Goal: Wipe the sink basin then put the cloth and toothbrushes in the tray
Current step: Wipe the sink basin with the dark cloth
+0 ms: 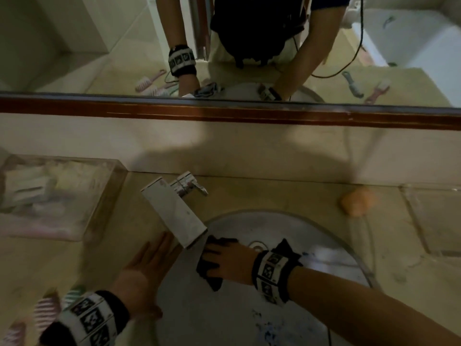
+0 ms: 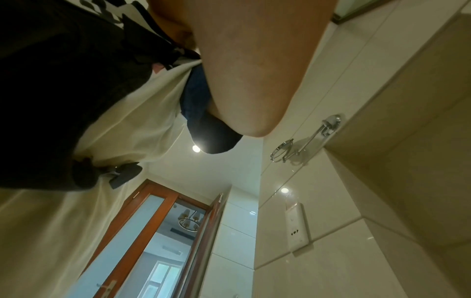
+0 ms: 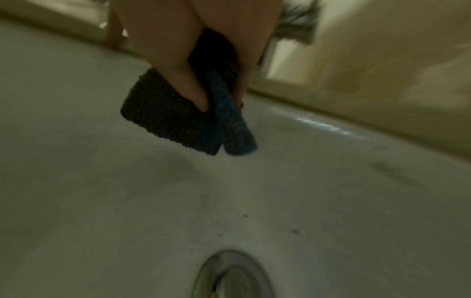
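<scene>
A person's right hand (image 1: pixel 229 262) holds a dark cloth (image 1: pixel 209 265) against the left inner wall of the sink basin (image 1: pixel 311 233), just below the spout of the chrome tap (image 1: pixel 174 211). In the right wrist view, thumb and fingers (image 3: pixel 165 66) curl around the folded cloth (image 3: pixel 175 115), whose blue underside hangs free above the basin floor (image 3: pixel 102 181), with the drain (image 3: pixel 231 276) nearer the camera. The left hand (image 1: pixel 144 268) lies at the basin's left rim on the counter (image 1: pixel 299 196), palm turned up and fingers straight and close together, holding nothing; the left wrist camera points up at the ceiling and shows only the forearm. A clear tray (image 1: pixel 99 196) sits at the counter's far left corner against the wall, with blurred pale items inside. Striped toothbrushes (image 1: pixel 47 310) lie at the counter's near left edge, beside the left wrist. A peach-coloured lump (image 1: pixel 356 202) rests on the counter behind the basin's right side. Dark specks mark the near part of the basin.
</scene>
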The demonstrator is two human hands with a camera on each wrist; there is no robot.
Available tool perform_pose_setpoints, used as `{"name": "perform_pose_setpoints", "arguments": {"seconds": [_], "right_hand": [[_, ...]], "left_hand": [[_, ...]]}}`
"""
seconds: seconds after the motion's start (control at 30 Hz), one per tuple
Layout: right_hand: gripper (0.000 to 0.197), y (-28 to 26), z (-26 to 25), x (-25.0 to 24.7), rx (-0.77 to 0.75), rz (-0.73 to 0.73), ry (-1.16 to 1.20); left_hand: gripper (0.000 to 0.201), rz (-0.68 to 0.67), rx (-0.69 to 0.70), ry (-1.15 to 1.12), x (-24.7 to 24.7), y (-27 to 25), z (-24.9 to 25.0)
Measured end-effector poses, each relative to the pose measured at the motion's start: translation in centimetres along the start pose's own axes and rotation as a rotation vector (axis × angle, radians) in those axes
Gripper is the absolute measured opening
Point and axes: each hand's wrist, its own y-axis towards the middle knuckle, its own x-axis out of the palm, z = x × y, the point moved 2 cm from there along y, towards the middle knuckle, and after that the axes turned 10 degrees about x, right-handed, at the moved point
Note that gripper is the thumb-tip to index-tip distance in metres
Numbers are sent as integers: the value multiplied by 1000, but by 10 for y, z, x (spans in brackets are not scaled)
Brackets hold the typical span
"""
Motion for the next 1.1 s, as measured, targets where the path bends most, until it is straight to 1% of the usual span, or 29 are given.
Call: {"name": "perform_pose_setpoints", "arguments": {"seconds": [0.03, 0.07, 0.1, 0.13, 0.2, 0.23, 0.27, 0.3, 0.33, 0.37, 0.4, 0.47, 0.5, 0.53, 0.57, 0.6, 0.63, 0.67, 0.7, 0.73, 0.8, 0.83, 0.87, 0.9, 0.97, 1.03, 1.07, 1.1], "right_hand": [[19, 8, -5, 8, -59, -38, -35], [20, 15, -8, 20, -115, -88, -50], [21, 19, -12, 33, -136, -130, -69], [22, 22, -14, 45, -112, -155, -86], [25, 25, -12, 63, 23, -188, -62], [28, 24, -9, 66, 75, -175, -41], [30, 23, -6, 67, 101, -176, -25], [30, 23, -4, 70, 93, -213, -41], [32, 22, 0, 71, 45, -252, -47], [34, 21, 5, 73, 8, -256, -83], [36, 21, 11, 76, 51, -266, -78], [41, 21, 25, 89, 259, -238, -64], [45, 22, 29, 93, 362, -193, 42], [51, 20, 28, 93, 460, -199, 100], [56, 16, 24, 84, 522, -271, 118], [60, 14, 18, 79, 520, -321, 58], [59, 12, 16, 73, 552, -412, 39], [54, 12, 14, 68, 559, -428, 1], [51, 13, 13, 64, 518, -405, -35], [47, 14, 11, 64, 513, -354, -40], [36, 14, 3, 55, 384, -301, -68], [29, 14, 0, 50, 307, -238, -144], [24, 17, -2, 50, 226, -143, -212], [22, 20, -2, 50, 149, -82, -259], [26, 24, 4, 43, 107, -91, -293], [32, 24, 21, 44, 147, -112, -256], [32, 22, 28, 44, 185, -149, -262], [36, 17, 36, 45, 236, -244, -278]], "left_hand": [[176, -45, -12, -20, 1, 1, 1], [174, -100, -24, -47, 2, 2, 1], [173, -117, -18, -75, 5, 4, 0], [175, -113, -11, -97, 4, 2, -1], [177, -65, 12, -103, 11, 4, -6], [171, -48, 19, -92, 20, 4, -9], [163, -65, 14, -65, 25, 3, -11], [155, -79, 12, -44, 23, 4, -8], [151, -98, 9, -19, 25, 4, -8], [149, -91, 7, -6, 24, 5, -8], [149, -91, 2, 14, 21, 3, -9], [150, -103, -1, 19, 20, 3, -8], [150, -114, 7, 20, 17, 3, -6], [152, -103, 18, 44, 5, 2, 0], [155, -108, 37, 55, 1, 3, 2], [157, -121, 32, 69, -3, 4, 5], [152, -129, 23, 83, -8, 5, 9], [148, -106, 22, 75, -13, 4, 13], [146, -47, 45, 59, -14, 5, 15], [142, -38, 48, 27, -11, 4, 16], [130, -197, -8, -116, -5, -1, 15], [129, -209, -16, -162, -5, -2, 15], [129, -199, -28, -180, -4, -1, 15], [130, -199, -20, -173, -4, -2, 16], [129, -217, -34, -178, -5, -1, 17], [128, -250, -40, -169, -8, -1, 18], [128, -250, -42, -161, -8, -1, 18], [128, -261, -46, -155, -10, -1, 19]]}}
